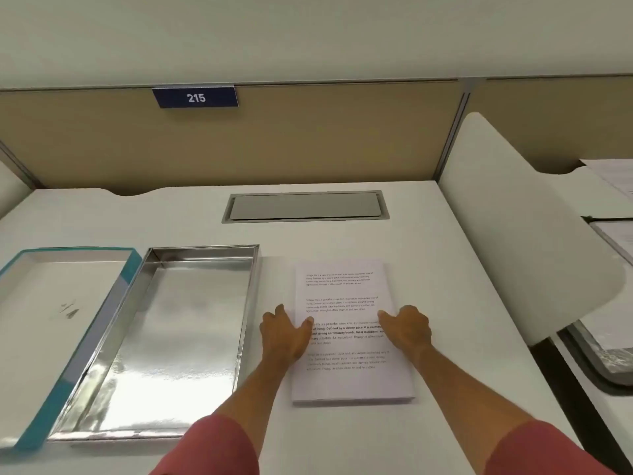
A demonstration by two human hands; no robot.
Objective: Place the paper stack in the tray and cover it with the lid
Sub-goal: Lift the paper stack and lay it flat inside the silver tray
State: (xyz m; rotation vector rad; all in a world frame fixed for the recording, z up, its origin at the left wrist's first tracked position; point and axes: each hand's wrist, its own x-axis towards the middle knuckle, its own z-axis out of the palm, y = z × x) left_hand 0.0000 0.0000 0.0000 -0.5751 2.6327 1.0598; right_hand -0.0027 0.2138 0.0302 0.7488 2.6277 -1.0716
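White desk (pixel 428 241) bears bare silver tray (pixel 178 344); both hands' spread fingers (pixel 301 329) flank paper stack (pixel 346 293), ungripped

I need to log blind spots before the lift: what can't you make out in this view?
- paper stack: sheet count; small print too fine to read.
- left hand, right hand: fingertips at the stack's sides; grip unclear.
- teal-rimmed lid: near-left corner cut by the frame edge.
- silver tray: glare masks floor.
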